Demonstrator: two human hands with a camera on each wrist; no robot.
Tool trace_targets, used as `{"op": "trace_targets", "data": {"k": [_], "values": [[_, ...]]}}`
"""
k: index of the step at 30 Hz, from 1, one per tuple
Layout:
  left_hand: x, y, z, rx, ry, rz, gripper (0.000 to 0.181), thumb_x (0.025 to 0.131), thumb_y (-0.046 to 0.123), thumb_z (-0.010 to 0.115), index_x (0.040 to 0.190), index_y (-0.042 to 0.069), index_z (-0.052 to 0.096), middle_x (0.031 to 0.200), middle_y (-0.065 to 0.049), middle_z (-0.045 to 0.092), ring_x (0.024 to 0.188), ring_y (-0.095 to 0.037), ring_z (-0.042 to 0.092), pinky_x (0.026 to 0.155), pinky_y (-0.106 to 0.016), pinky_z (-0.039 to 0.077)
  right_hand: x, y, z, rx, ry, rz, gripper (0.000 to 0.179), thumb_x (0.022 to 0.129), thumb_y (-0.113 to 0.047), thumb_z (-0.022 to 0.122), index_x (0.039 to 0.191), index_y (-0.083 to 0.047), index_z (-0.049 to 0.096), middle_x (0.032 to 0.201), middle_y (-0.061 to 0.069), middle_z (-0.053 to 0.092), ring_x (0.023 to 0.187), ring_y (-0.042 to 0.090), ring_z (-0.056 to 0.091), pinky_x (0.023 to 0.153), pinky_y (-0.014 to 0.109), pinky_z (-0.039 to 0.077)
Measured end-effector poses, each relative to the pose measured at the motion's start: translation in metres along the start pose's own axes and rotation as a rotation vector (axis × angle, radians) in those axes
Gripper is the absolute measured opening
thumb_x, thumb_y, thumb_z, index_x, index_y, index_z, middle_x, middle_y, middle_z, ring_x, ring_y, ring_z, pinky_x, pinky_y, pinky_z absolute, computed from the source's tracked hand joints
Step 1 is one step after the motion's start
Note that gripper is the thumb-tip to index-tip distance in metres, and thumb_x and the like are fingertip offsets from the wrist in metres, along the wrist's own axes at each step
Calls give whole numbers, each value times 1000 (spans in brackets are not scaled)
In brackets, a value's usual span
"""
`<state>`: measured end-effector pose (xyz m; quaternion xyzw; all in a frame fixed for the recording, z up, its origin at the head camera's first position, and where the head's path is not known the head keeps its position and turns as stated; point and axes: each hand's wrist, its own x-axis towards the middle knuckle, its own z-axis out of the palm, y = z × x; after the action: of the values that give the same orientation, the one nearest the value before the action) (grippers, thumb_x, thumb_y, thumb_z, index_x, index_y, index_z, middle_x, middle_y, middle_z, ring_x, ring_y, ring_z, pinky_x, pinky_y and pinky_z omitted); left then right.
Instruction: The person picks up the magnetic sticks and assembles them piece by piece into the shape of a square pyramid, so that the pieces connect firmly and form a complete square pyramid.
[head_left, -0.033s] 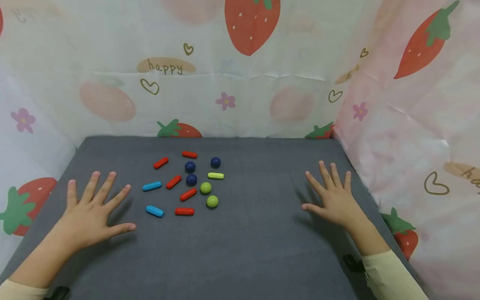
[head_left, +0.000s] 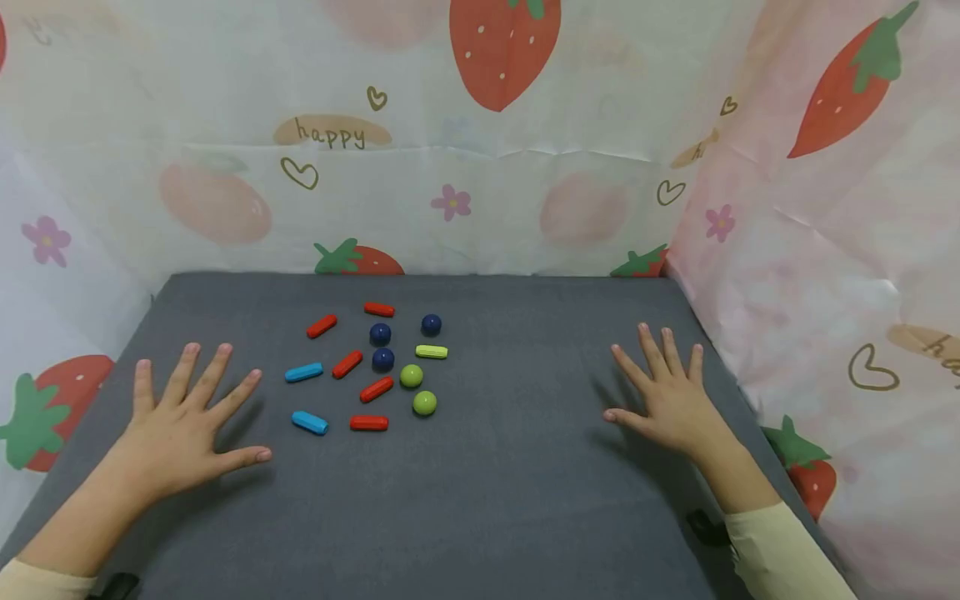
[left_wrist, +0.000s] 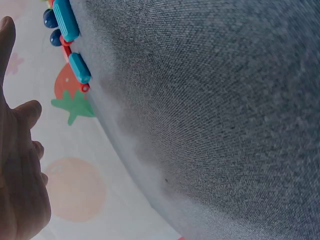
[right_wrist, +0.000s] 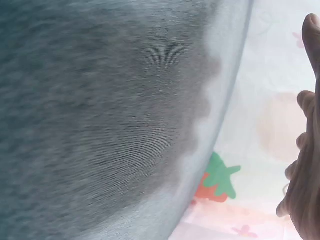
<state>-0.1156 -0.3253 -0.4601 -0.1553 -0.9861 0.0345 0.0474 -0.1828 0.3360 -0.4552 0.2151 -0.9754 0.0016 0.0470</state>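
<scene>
Blue rods (head_left: 303, 372) (x2) nr L hand (head_left: 180, 433), R side.

Grey tabletop (head_left: 510, 500), pale curtain (head_left: 600, 83) behind ("happy" (head_left: 330, 132) lettered on a tan patch (head_left: 381, 133)), printed red strawberry (head_left: 505, 50), pink flower (head_left: 451, 202), heart outline (head_left: 300, 173), creased pinkish side curtain (head_left: 810, 275).

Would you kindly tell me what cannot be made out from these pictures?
- Head view: the dark object by the right sleeve, too dark to identify.
- Head view: the printed word at far right, cut by the edge.
- Left wrist view: part of the left hand, cut by the left edge.
- Right wrist view: part of the right hand, cut by the right edge.
</scene>
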Motion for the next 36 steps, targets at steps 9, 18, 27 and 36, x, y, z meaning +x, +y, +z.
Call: {"op": "trace_targets", "data": {"k": [9, 18, 27, 36], "values": [[-1, 0, 0, 3, 2, -5, 110, 81, 86, 56, 165, 25, 21, 171, -12, -16, 153, -38, -27, 110, -71, -25, -4, 1, 2, 4, 12, 8, 99, 88, -74, 61, 166, -29, 18, 172, 15, -6, 156, 42, -14, 113, 78, -6], [-1, 0, -4, 7, -9, -14, 110, 81, 86, 56, 165, 23, 23, 171, -13, -16, 153, -39, -27, 109, -70, -27, -4, 0, 3, 1, 18, -2, 100, 88, -74, 61, 166, -29, 19, 172, 13, -8, 156, 43, -13, 114, 76, -9], [1, -1, -4, 19, -10, -16, 111, 80, 88, 55, 164, 24, 25, 171, -14, -14, 153, -39, -27, 109, -69, -28, -6, -1, 1, -7, 32, -14, 99, 88, -74, 62, 165, -29, 19, 172, 16, -5, 156, 43, -13, 113, 77, -8], [1, 0, -3, 30, -8, -14, 110, 80, 88, 55, 164, 22, 27, 171, -15, -13, 153, -39, -26, 108, -68, -29, -8, -1, 0, -23, 33, -15, 98, 88, -73, 61, 165, -27, 22, 172, 17, -3, 156, 44, -12, 113, 77, -8]]}}
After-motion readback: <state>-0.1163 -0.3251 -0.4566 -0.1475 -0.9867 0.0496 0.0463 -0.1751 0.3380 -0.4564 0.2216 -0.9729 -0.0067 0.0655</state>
